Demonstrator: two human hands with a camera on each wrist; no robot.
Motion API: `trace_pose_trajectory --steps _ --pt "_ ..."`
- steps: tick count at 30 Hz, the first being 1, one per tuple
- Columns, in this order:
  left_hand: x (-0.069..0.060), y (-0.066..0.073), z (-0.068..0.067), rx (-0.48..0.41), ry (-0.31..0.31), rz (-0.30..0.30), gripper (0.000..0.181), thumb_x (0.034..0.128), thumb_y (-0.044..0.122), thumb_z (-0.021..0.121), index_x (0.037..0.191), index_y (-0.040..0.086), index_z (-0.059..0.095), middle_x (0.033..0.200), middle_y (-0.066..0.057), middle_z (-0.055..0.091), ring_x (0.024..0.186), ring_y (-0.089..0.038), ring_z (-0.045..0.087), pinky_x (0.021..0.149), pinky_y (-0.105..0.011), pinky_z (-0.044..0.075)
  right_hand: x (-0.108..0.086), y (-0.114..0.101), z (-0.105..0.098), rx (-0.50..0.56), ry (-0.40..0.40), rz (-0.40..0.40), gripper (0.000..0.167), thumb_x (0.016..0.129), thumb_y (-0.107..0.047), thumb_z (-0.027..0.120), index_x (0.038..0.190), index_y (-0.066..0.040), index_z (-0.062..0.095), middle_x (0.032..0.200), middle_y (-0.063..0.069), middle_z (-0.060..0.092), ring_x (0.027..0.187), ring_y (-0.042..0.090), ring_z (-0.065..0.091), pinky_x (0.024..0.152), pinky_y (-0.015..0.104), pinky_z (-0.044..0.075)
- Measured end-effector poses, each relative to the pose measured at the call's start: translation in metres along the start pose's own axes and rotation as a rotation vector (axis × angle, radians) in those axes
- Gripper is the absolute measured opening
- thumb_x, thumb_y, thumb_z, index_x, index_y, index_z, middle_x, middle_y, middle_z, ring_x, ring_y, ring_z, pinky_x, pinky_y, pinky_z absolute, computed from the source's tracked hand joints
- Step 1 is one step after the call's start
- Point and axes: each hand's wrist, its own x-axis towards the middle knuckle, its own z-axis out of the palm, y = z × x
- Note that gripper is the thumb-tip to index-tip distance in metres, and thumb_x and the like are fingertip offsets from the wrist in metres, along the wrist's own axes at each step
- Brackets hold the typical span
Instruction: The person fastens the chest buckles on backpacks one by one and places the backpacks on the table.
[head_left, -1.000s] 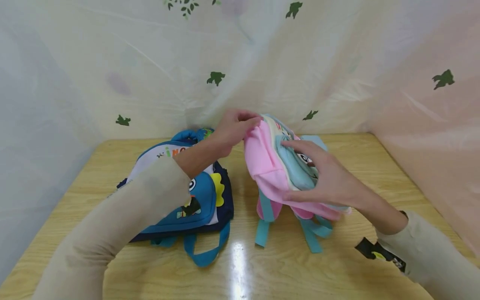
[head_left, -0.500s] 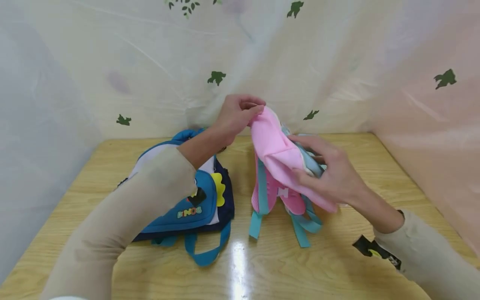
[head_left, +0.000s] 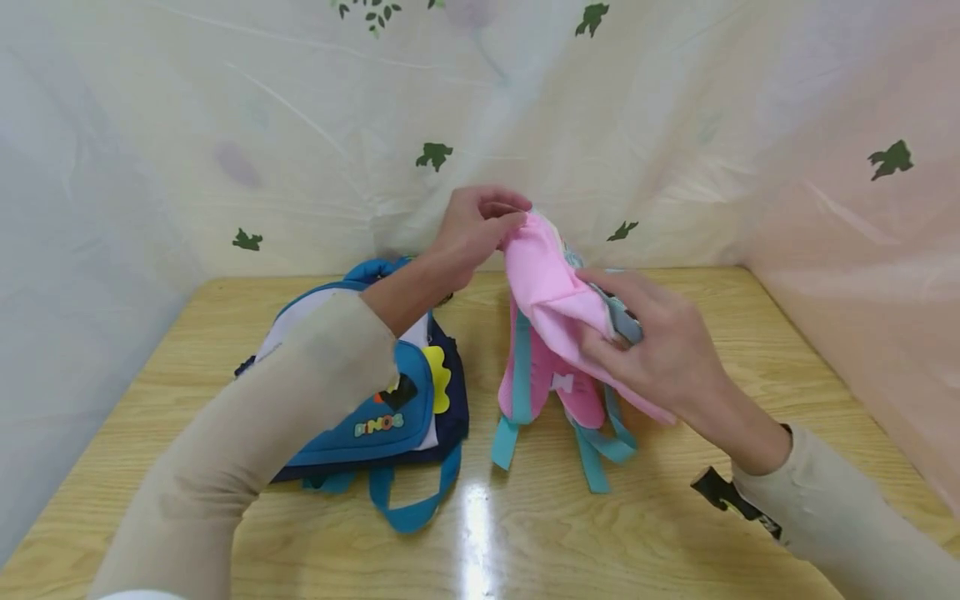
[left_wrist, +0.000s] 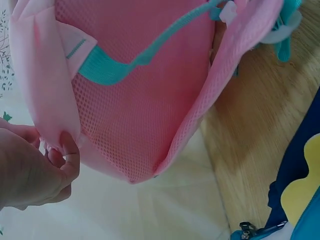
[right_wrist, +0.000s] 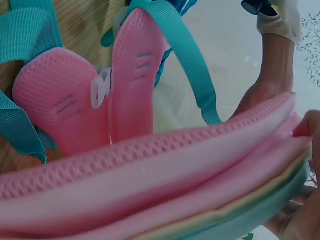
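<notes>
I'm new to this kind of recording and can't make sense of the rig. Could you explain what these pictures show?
There is no machine here: a person works bare-handed. The wide view comes from a camera worn on the head, looking forward and down; the two close views come from cameras on each wrist. The left hand pinches an edge of a pink backpack, and the right hand grips it further to the right. Turquoise straps hang below it. To its left, a blue backpack lies on a wooden table.
</notes>
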Motion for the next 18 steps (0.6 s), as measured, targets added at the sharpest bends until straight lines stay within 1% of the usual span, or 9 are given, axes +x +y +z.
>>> trace_pose_trajectory --steps 2,3,4,6,9,13,16,18 --pt "0.0 -0.003 -0.002 -0.02 0.002 -0.008 0.022 0.1024 0.005 0.063 0.122 -0.004 0.07 0.117 -0.016 0.069 0.095 -0.023 0.063 0.078 -0.028 0.058 0.0 0.002 0.001 -0.016 0.052 -0.027 0.042 0.085 -0.016 0.07 0.124 -0.002 0.069 0.11 0.016 0.073 0.074 0.023 0.066 0.066 0.022 0.047" --pt "0.0 -0.005 -0.002 -0.02 0.002 -0.01 0.023 0.1022 0.005 0.064 0.122 -0.004 0.07 0.117 -0.015 0.069 0.095 -0.023 0.064 0.08 -0.028 0.058 0.0 0.003 0.002 -0.016 0.076 -0.034 0.039 0.086 -0.016 0.068 0.123 -0.002 0.07 0.107 0.016 0.072 0.075 0.023 0.066 0.066 0.023 0.048" --pt "0.0 -0.006 -0.003 -0.025 0.0 -0.011 0.022 0.1022 0.005 0.064 0.122 -0.003 0.07 0.118 -0.015 0.069 0.096 -0.023 0.064 0.081 -0.028 0.058 0.0 0.003 0.003 -0.015 0.101 -0.038 0.037 0.087 -0.017 0.067 0.121 -0.002 0.07 0.103 0.016 0.07 0.072 0.023 0.064 0.064 0.022 0.046" --pt "-0.001 -0.009 -0.004 -0.021 -0.001 -0.013 0.022 0.1021 0.006 0.064 0.122 -0.002 0.07 0.118 -0.014 0.068 0.097 -0.023 0.064 0.084 -0.029 0.059 0.0 0.003 0.006 -0.002 0.159 -0.034 0.035 0.087 -0.016 0.064 0.117 -0.001 0.071 0.093 0.016 0.065 0.065 0.019 0.054 0.058 0.023 0.04" --pt "-0.002 -0.014 -0.006 -0.005 -0.013 -0.006 0.023 0.102 0.007 0.064 0.122 -0.001 0.071 0.117 -0.012 0.067 0.097 -0.024 0.065 0.087 -0.03 0.059 0.002 0.004 0.01 0.042 0.248 -0.014 0.032 0.087 -0.015 0.061 0.113 0.001 0.071 0.084 0.016 0.058 0.064 0.018 0.046 0.058 0.022 0.033" --pt "-0.005 -0.018 -0.009 -0.027 -0.029 0.021 0.024 0.1014 0.006 0.063 0.123 -0.003 0.071 0.117 -0.013 0.068 0.097 -0.025 0.065 0.09 -0.031 0.058 0.004 0.006 0.013 0.132 0.339 0.027 0.028 0.088 -0.013 0.062 0.11 0.002 0.071 0.081 0.017 0.057 0.069 0.018 0.042 0.062 0.021 0.028" --pt "-0.008 -0.021 -0.012 -0.04 -0.031 0.044 0.026 0.0996 0.005 0.065 0.124 -0.003 0.07 0.12 -0.014 0.069 0.102 -0.025 0.066 0.093 -0.033 0.058 0.006 0.009 0.013 0.197 0.382 0.064 0.025 0.089 -0.01 0.063 0.108 0.003 0.072 0.082 0.018 0.058 0.073 0.016 0.041 0.063 0.021 0.025" --pt "-0.01 -0.023 -0.014 -0.031 -0.034 0.056 0.029 0.0987 0.005 0.066 0.126 -0.002 0.069 0.122 -0.014 0.069 0.105 -0.026 0.067 0.094 -0.033 0.058 0.008 0.01 0.012 0.224 0.412 0.088 0.024 0.089 -0.007 0.062 0.106 0.004 0.073 0.083 0.02 0.061 0.074 0.013 0.04 0.062 0.021 0.024"
